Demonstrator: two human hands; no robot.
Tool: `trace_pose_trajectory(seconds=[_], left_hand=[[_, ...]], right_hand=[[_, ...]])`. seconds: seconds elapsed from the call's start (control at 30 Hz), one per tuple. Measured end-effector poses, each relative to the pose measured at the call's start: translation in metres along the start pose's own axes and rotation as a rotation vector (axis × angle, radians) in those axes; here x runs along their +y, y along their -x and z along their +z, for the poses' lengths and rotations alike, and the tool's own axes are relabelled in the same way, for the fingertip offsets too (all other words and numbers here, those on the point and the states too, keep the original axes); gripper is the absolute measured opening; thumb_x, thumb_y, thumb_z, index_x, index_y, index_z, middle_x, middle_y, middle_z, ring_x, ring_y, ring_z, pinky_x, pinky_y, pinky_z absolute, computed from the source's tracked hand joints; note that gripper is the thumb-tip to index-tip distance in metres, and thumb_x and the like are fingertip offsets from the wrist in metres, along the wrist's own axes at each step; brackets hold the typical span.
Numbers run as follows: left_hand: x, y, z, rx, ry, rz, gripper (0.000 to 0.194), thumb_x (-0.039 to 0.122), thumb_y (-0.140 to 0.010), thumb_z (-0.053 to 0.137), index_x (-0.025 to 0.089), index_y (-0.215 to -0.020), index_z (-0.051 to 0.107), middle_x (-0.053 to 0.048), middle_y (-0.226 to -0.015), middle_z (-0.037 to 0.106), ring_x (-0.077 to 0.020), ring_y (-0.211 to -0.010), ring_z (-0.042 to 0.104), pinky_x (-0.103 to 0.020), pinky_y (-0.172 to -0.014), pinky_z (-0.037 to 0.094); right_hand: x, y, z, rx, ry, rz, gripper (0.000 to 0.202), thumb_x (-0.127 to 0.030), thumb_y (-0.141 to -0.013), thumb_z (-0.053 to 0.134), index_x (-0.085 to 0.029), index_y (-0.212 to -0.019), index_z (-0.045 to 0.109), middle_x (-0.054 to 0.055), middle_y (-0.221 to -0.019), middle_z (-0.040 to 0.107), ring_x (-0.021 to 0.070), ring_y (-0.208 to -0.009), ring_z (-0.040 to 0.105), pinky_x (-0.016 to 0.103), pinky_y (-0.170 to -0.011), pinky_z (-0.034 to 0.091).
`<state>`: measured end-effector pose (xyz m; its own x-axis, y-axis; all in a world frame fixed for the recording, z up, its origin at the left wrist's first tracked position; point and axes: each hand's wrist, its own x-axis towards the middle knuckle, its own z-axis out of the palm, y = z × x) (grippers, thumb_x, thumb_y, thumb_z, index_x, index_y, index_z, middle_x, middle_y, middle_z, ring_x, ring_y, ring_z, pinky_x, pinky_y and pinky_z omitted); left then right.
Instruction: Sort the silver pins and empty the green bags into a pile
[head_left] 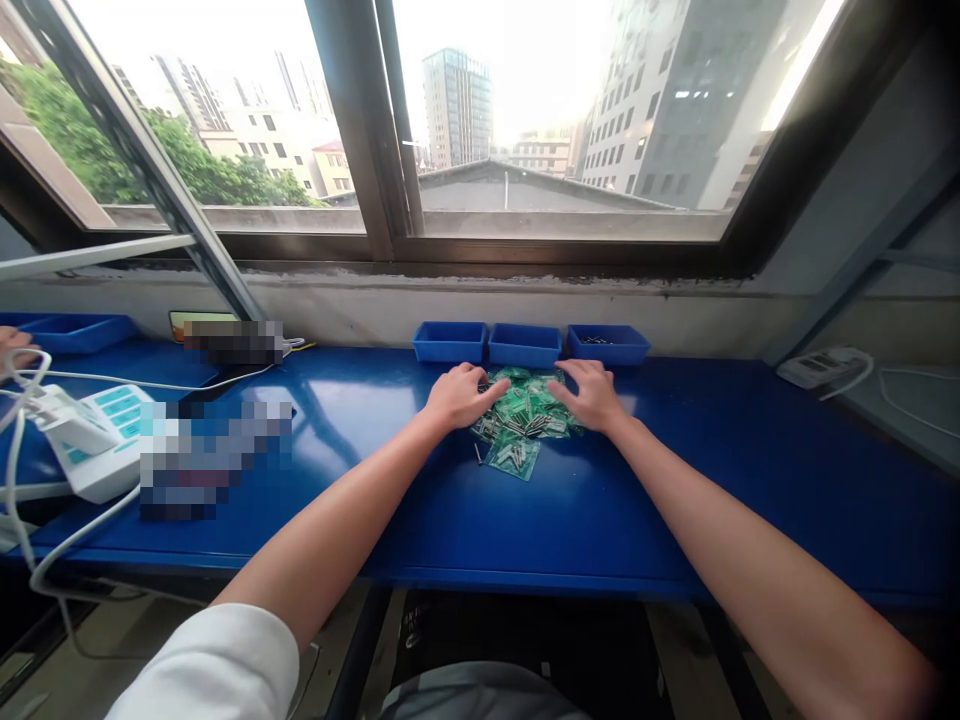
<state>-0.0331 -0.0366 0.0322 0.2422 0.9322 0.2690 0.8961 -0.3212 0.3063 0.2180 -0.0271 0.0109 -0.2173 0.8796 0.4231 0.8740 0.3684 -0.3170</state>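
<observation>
A pile of small clear-green plastic bags (525, 405) with metal screws or pins in them lies on the blue table. My left hand (463, 395) rests at the pile's left side, thumb and fingers apart, holding nothing that I can see. At the right side my right hand (590, 394) has its fingers spread over the edge of the pile. One bag (514, 456) lies at the near side of the heap, with several metal pieces showing. Beside it, to the left, is a single loose metal piece (478, 454).
Behind the pile stand three blue bins: a left bin (450, 343), a middle bin (525, 346) and a right bin (607, 345) with metal pieces inside. A white power strip (105, 440) with cables sits at left. Another person's hand (15, 345) shows at the far left edge.
</observation>
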Motion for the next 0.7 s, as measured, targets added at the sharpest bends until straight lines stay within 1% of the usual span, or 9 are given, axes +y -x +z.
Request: trace_pose_trajectory(seconds=[0.07,0.13,0.23,0.33,0.4,0.5,0.57,0.63,0.7], left_hand=[[-0.002,-0.013,-0.001,0.055,0.061,-0.065,0.062,0.07,-0.081,0.031,0.02,-0.089,0.067,-0.009,-0.099,0.065,-0.0255,-0.096,0.059,-0.035,-0.087,0.044],[-0.003,-0.025,0.002,0.064,0.15,-0.109,0.055,0.066,-0.081,0.036,0.019,-0.086,0.066,-0.007,-0.095,0.067,-0.0239,-0.091,0.06,-0.033,-0.082,0.045],[-0.004,-0.032,0.011,0.082,0.232,-0.155,0.05,0.061,-0.083,0.038,0.019,-0.09,0.065,-0.006,-0.095,0.068,-0.0222,-0.09,0.061,-0.031,-0.081,0.046],[-0.006,-0.03,0.019,0.11,0.2,-0.122,0.048,0.058,-0.083,0.041,0.019,-0.095,0.066,-0.007,-0.102,0.065,-0.0219,-0.096,0.059,-0.031,-0.089,0.044],[-0.008,-0.027,0.022,0.113,0.167,-0.09,0.048,0.057,-0.083,0.042,0.019,-0.099,0.065,-0.008,-0.105,0.063,-0.022,-0.1,0.057,-0.032,-0.093,0.042],[-0.01,-0.025,0.024,0.124,0.138,-0.05,0.048,0.055,-0.084,0.041,0.019,-0.104,0.064,-0.009,-0.108,0.061,-0.0223,-0.102,0.056,-0.032,-0.095,0.042],[-0.009,-0.024,0.025,0.125,0.126,-0.026,0.048,0.055,-0.085,0.039,0.018,-0.106,0.064,-0.009,-0.109,0.06,-0.0225,-0.103,0.056,-0.032,-0.095,0.042],[-0.008,-0.025,0.026,0.114,0.113,-0.013,0.048,0.054,-0.086,0.039,0.018,-0.107,0.063,-0.009,-0.111,0.059,-0.0228,-0.105,0.055,-0.033,-0.095,0.042],[-0.007,-0.026,0.028,0.1,0.104,-0.009,0.047,0.054,-0.086,0.039,0.019,-0.108,0.063,-0.009,-0.112,0.059,-0.0231,-0.106,0.054,-0.033,-0.096,0.041]], right_hand=[[0.011,-0.007,-0.001,0.161,0.027,0.148,0.06,-0.055,-0.082,0.043,-0.015,-0.126,0.052,0.014,-0.129,0.053,0.0313,-0.122,0.04,0.047,-0.098,0.033],[0.021,-0.013,0.0,0.24,0.061,0.25,0.06,-0.045,-0.08,0.047,-0.012,-0.13,0.047,0.015,-0.135,0.048,0.0313,-0.126,0.036,0.047,-0.1,0.032],[0.032,-0.017,0.006,0.188,0.07,0.299,0.065,-0.04,-0.078,0.049,-0.014,-0.137,0.04,0.013,-0.142,0.04,0.0315,-0.132,0.029,0.049,-0.102,0.031],[0.038,-0.017,0.012,0.087,0.067,0.299,0.069,-0.038,-0.077,0.05,-0.016,-0.14,0.035,0.014,-0.135,0.048,0.0322,-0.128,0.034,0.049,-0.1,0.034],[0.039,-0.018,0.013,0.094,0.087,0.303,0.068,-0.037,-0.077,0.05,-0.016,-0.141,0.035,0.014,-0.135,0.048,0.0326,-0.127,0.036,0.049,-0.099,0.036],[0.042,-0.02,0.012,0.115,0.123,0.273,0.068,-0.035,-0.079,0.047,-0.017,-0.142,0.032,0.012,-0.147,0.032,0.0324,-0.132,0.027,0.049,-0.101,0.035],[0.043,-0.021,0.013,0.045,0.131,0.23,0.069,-0.036,-0.08,0.046,-0.018,-0.144,0.028,0.009,-0.151,0.023,0.0326,-0.136,0.021,0.051,-0.101,0.035],[0.044,-0.021,0.013,-0.026,0.138,0.205,0.068,-0.037,-0.081,0.045,-0.02,-0.144,0.026,0.008,-0.153,0.02,0.0336,-0.136,0.02,0.053,-0.1,0.035],[0.045,-0.022,0.015,-0.035,0.156,0.206,0.067,-0.038,-0.082,0.044,-0.021,-0.144,0.026,0.008,-0.153,0.02,0.0341,-0.135,0.021,0.054,-0.1,0.035]])
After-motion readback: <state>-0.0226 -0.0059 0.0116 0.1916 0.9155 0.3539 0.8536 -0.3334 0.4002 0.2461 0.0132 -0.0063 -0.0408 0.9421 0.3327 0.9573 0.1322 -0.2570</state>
